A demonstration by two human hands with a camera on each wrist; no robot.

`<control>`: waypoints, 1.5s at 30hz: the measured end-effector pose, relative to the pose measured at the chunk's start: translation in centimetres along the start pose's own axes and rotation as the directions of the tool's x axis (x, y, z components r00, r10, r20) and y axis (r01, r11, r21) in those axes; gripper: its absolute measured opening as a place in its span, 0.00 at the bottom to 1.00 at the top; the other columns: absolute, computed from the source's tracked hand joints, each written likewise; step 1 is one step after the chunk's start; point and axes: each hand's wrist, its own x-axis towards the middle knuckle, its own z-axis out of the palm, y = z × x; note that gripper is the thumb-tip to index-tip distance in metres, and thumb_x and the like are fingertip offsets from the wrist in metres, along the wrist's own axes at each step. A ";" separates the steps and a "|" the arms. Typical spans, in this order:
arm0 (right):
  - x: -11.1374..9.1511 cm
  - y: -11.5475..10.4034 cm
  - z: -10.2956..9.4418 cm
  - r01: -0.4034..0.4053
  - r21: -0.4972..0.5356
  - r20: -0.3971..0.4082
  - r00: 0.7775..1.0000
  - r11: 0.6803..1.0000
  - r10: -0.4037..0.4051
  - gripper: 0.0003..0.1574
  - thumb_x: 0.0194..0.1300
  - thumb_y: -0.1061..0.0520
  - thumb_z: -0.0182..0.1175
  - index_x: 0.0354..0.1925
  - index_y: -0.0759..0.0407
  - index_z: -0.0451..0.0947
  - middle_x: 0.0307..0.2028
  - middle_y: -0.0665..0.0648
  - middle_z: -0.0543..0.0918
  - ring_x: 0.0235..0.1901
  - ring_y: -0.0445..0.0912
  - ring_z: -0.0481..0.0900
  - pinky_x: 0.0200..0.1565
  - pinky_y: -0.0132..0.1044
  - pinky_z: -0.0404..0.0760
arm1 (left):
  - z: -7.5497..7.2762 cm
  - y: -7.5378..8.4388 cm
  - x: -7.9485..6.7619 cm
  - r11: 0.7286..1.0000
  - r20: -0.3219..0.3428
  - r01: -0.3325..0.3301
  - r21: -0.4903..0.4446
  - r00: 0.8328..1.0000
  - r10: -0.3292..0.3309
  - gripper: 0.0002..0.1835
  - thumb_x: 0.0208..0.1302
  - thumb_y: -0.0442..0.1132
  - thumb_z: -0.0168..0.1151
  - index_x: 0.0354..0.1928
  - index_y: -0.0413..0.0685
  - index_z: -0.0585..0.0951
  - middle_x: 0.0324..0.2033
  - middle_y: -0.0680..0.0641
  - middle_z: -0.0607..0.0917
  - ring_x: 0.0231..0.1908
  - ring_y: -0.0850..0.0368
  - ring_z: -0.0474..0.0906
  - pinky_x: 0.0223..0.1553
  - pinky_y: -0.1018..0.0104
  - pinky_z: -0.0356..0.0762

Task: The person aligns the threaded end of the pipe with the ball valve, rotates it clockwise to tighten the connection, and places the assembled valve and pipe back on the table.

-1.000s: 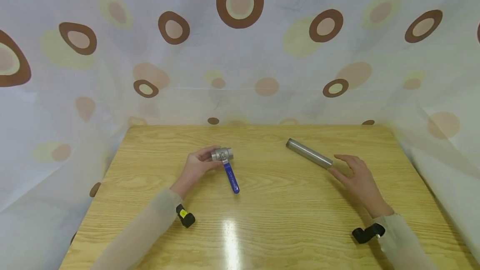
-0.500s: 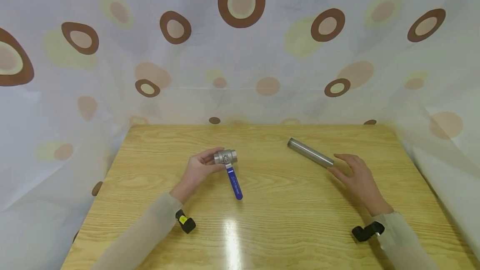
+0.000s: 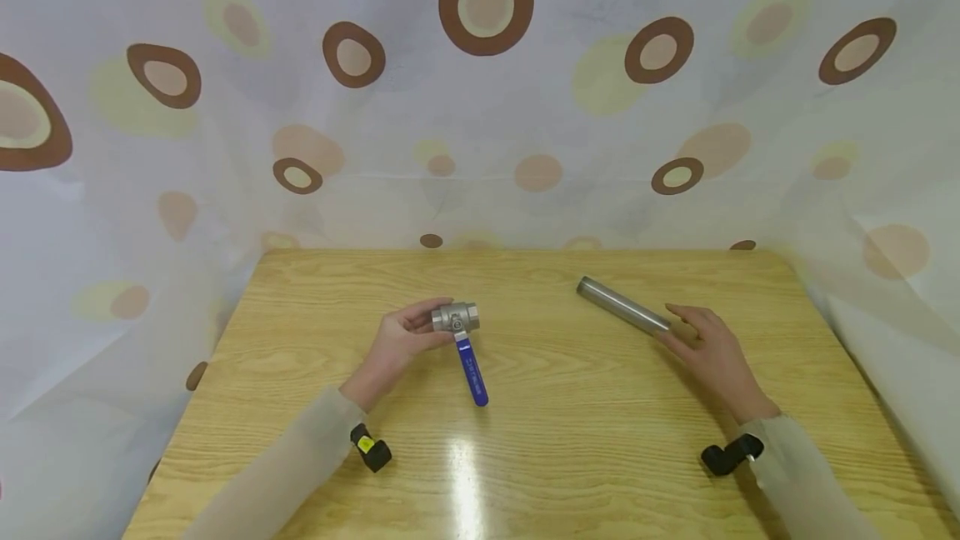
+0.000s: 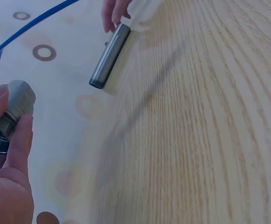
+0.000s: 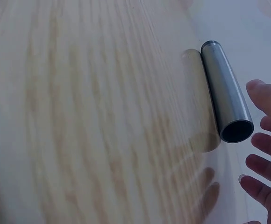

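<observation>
Head view: the left hand point(image 3: 401, 338) grips the steel body of a ball valve point(image 3: 455, 317) between thumb and fingers, just above the wooden table point(image 3: 570, 432) near its middle. The valve's blue lever handle point(image 3: 473, 372) points down toward the near edge. Compared with a second ago, the valve has drifted a little to the right and toward the near edge, and the handle has swung with it, so the valve is being carried toward the centre of the table. The right hand point(image 3: 712, 348) has barely shifted; it lies open with spread fingers at the near end of a steel pipe point(image 3: 622, 306), which rests on the table toward the far right corner and has not moved.

Left wrist view: the fingers point(image 4: 18, 144) curl round the valve body point(image 4: 11, 112), and the pipe point(image 4: 110, 55) lies beyond on the wood.

Right wrist view: the open end of the pipe point(image 5: 226, 107) faces the relaxed fingertips point(image 5: 266, 95), close beside it; whether they touch it I cannot tell.
</observation>
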 end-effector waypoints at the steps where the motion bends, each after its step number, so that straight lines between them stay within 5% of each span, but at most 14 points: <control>1: 0.1 0.1 0.0 -0.001 0.001 0.001 1.000 1.000 0.001 0.33 0.74 0.53 0.65 0.69 0.69 0.72 0.62 0.73 0.75 0.59 0.69 0.74 0.53 0.69 0.78 | 0.0 0.0 0.0 1.000 0.003 0.001 -0.002 1.000 -0.001 0.33 0.60 0.26 0.72 0.69 0.39 0.77 0.66 0.40 0.80 0.66 0.41 0.77 0.65 0.58 0.79; 17: 0.9 1.1 0.6 -0.093 0.047 0.067 0.994 0.995 0.090 0.37 0.75 0.47 0.63 0.72 0.68 0.70 0.61 0.72 0.77 0.57 0.66 0.78 0.55 0.63 0.79 | 0.6 0.5 -0.5 1.000 0.033 0.006 0.014 0.999 -0.006 0.33 0.62 0.28 0.71 0.70 0.39 0.76 0.66 0.43 0.81 0.65 0.43 0.78 0.66 0.58 0.79; 29: 1.8 1.8 0.9 -0.077 0.068 0.149 0.987 0.995 0.066 0.36 0.73 0.48 0.66 0.70 0.66 0.73 0.62 0.71 0.78 0.59 0.65 0.75 0.58 0.64 0.75 | 0.7 0.3 -0.3 1.000 0.048 0.016 0.005 0.999 -0.017 0.33 0.61 0.28 0.72 0.70 0.39 0.75 0.65 0.44 0.82 0.65 0.44 0.78 0.67 0.59 0.78; 45: 2.1 0.9 1.5 -0.109 0.067 0.143 0.985 0.992 0.099 0.36 0.73 0.50 0.66 0.71 0.66 0.72 0.62 0.73 0.78 0.60 0.67 0.74 0.60 0.64 0.74 | 0.7 0.1 -0.4 1.000 0.057 0.008 0.007 0.998 -0.009 0.34 0.61 0.28 0.72 0.70 0.38 0.74 0.66 0.42 0.81 0.66 0.42 0.77 0.67 0.56 0.77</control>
